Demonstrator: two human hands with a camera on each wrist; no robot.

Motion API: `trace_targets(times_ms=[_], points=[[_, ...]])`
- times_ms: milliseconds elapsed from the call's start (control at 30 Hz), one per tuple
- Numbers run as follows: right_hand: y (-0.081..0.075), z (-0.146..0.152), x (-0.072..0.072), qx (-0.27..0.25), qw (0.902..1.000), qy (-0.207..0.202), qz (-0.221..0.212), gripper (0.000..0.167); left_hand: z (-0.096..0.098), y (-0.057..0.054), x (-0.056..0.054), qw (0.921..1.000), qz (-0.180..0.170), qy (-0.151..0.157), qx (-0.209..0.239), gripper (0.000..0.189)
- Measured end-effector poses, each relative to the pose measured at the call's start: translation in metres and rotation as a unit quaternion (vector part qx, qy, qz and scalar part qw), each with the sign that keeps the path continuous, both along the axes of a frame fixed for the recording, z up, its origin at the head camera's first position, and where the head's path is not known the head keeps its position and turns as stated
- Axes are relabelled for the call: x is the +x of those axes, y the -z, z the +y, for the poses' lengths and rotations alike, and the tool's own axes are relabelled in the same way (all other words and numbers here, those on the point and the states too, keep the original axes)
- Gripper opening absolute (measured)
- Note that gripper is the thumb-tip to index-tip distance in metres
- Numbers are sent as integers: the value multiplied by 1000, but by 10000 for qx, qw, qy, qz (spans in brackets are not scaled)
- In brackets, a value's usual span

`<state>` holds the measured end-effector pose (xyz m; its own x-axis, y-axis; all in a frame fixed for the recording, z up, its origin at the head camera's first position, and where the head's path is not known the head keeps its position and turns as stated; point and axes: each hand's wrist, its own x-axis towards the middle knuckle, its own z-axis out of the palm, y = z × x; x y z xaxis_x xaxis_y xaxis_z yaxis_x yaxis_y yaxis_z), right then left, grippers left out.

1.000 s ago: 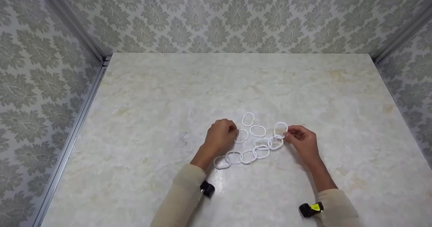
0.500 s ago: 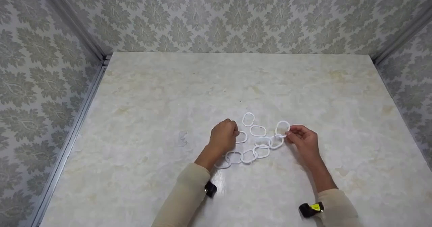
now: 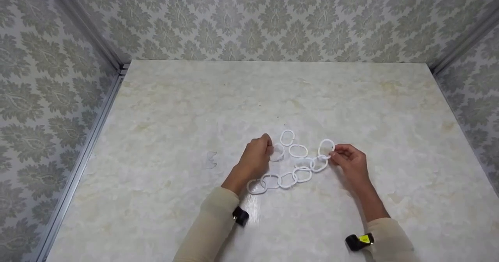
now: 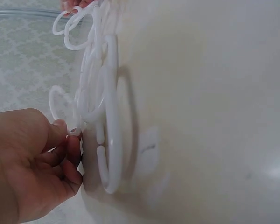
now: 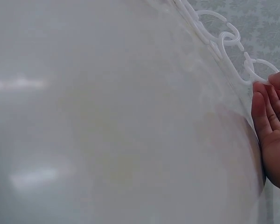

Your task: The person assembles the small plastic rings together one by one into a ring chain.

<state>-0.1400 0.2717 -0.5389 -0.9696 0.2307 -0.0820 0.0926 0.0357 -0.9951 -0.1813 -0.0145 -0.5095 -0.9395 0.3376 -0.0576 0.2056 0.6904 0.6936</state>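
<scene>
White chain (image 3: 295, 175) is on the worktop (image 3: 195, 110), slanting from near-left to far-right. Your right hand (image 3: 351, 162) has its grip pinched on the chain's far-right end. Your left hand (image 3: 253, 156) has its grip pinched on a single link (image 3: 283, 153) beyond the chain's left half. Two loose links (image 3: 298, 145) also sit beyond the chain, the nearer one just beside it.

Left wrist gives you what head doesn't: thumb and fingertips on the single link, plus a split in the link nearest that camera. Right wrist shows your right-hand fingers from the palm side.

Right wrist cuts off that hand and most of the chain. In left wrist the links overlap too much to count. Thin clear outline (image 3: 211, 160) left of the chain: maybe a see-through scrap, hard to tell.

Edges: worktop's far edge, at the patterned wall (image 3: 249, 24), is well beyond the chain; metal rail (image 3: 79, 168) well left. Near edge is out of frame. Tightest room: between chain and single link.
</scene>
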Motion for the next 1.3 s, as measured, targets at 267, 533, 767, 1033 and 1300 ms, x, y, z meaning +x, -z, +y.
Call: trace_targets(times_ms=[267, 533, 767, 1033, 1300], points=[[-2, 0, 1, 200, 9995, -108, -199, 28, 6, -1, -4, 9972, -63, -260, 696, 26], [-1, -2, -2, -7, 9997, -140, -222, 23, 20, -4, -4, 9894, 95, -543, 1343, 15], [-3, -2, -4, 48, 9990, -38, -435, 11, 37, -6, -4, 9818, 49, -578, 1807, 11], [-5, -2, -4, 53, 9981, -117, -609, 8, 54, -6, -5, 9773, 7, -261, 2102, 9], [-4, 0, -2, 17, 9985, -184, -516, 7, 64, -6, -10, 9736, -193, -219, 2263, 13]])
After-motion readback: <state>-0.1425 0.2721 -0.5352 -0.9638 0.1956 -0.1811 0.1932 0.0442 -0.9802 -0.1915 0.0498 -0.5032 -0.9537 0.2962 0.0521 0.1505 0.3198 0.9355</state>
